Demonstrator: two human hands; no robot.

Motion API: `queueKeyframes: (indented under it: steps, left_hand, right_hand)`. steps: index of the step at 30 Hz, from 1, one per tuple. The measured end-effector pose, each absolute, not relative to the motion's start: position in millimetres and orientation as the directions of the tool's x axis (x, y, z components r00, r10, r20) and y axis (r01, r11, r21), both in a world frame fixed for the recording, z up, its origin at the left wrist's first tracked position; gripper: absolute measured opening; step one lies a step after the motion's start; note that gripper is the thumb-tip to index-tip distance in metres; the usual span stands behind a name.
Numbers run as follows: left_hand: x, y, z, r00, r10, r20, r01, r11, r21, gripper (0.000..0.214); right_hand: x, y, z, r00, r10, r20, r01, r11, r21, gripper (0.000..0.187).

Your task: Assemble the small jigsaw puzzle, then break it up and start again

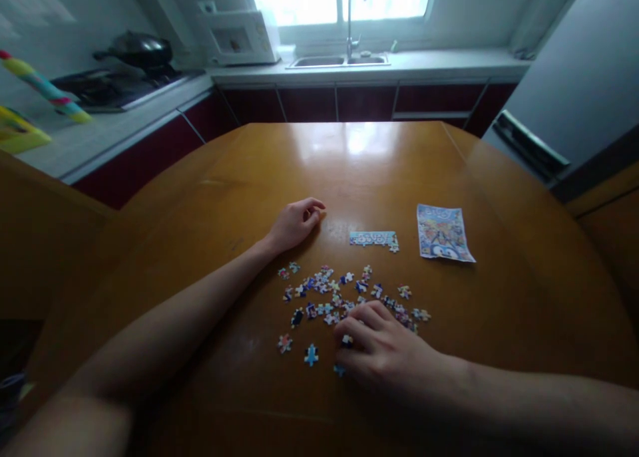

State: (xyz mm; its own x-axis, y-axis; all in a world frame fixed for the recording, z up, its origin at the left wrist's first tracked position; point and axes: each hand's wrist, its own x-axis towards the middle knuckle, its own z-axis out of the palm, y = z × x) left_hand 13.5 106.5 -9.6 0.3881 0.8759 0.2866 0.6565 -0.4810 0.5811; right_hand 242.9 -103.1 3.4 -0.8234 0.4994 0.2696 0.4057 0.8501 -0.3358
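Note:
My left hand (295, 224) rests on the table left of the joined puzzle strip, its fingers loosely bent and holding nothing. Over the near right side of a loose heap of jigsaw pieces (322, 282) is my right hand (377, 344), fingers bent downward with thumb and forefinger apart. A dark and white puzzle piece (347, 340) shows in that gap; the fingertips are partly hidden. A blue puzzle piece (339, 370) peeks out by the thumb. Left of it lie another blue piece (311, 355) and a reddish piece (284, 343). Several joined pieces form a puzzle strip (372, 238) beyond the heap.
A creased picture sheet (444, 233) lies right of the strip on the brown wooden table (319, 171). Past the far edge are a counter with a sink (339, 60), a microwave (242, 36) and a dark pan (140, 48) on the stove. A fridge (564, 84) stands right.

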Motion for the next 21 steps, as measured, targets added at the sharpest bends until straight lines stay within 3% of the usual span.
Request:
queueKeyframes:
  steps: [16,21]
  left_hand:
    - [12.5,108.5,-8.9,0.388,0.879,0.277,0.671,-0.475,0.569,0.026]
    - [13.0,108.3,-8.0,0.384,0.883,0.270,0.680,-0.468,0.565,0.025]
  right_hand:
    - [242.1,-101.5,8.3,-0.836,0.486,0.255,0.402,0.858,-0.320,0.012]
    - [242.6,-100.3,8.6,-0.876,0.405,0.260,0.305,0.885,-0.351,0.011]
